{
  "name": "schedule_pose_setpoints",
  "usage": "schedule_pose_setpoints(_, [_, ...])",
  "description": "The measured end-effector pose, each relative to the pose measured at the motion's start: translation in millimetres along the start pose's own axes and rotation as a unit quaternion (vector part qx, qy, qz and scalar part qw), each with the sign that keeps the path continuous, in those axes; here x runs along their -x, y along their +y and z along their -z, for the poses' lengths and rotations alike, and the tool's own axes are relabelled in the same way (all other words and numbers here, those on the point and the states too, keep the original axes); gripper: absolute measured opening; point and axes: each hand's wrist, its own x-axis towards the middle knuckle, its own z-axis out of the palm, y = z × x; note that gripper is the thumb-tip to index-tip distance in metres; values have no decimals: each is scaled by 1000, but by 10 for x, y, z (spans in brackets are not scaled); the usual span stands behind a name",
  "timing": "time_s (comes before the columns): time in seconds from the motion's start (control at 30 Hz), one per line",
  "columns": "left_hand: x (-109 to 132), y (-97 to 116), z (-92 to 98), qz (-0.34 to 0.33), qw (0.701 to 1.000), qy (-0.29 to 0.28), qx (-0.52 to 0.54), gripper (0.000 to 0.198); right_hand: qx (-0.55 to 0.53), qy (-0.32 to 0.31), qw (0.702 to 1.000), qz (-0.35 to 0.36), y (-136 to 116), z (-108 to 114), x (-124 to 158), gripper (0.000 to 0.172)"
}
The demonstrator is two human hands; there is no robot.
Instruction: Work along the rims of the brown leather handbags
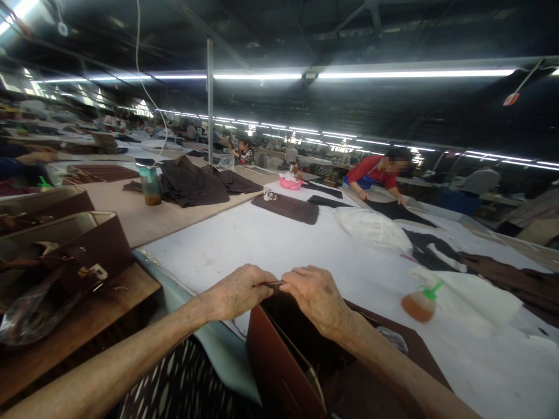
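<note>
Big white cutting table (305, 250) fills the middle of the frame. At bottom center, at its near edge, sits a dark brown fabric piece (275, 364). The left hand (240, 291) and right hand (317, 299) are side by side, both pinching its top edge. A little orange spray bottle (420, 304) lies at center right.

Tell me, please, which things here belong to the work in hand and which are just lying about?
In hand: left hand, right hand, both pinching the top edge of the brown piece.
Lying about: orange bottle, white bag, pink bowl, dark cloth pile, lidded jar.
</note>
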Motion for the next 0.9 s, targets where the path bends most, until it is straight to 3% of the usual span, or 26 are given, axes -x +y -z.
schedule_pose_setpoints(0.43, [23, 63, -15, 19, 999, 1, -33, 14, 27, 9, 1000, -6, -18, -13, 21, 29])
schedule_pose_setpoints(0.57, [6, 138, -19, 49, 998, 4, -41, 23, 41, -3, 999, -12, -29, 7, 19, 30])
schedule_pose_setpoints(0.77, [-110, 231, -19, 80, 981, 39, -170, 28, 49, -37, 998, -24, -61, 78, 48, 27])
schedule_pose_setpoints(0.9, [-166, 216, -30, 68, 974, 47, -210, 27, 44, -97, 991, -82, 110, 206, 188, 24])
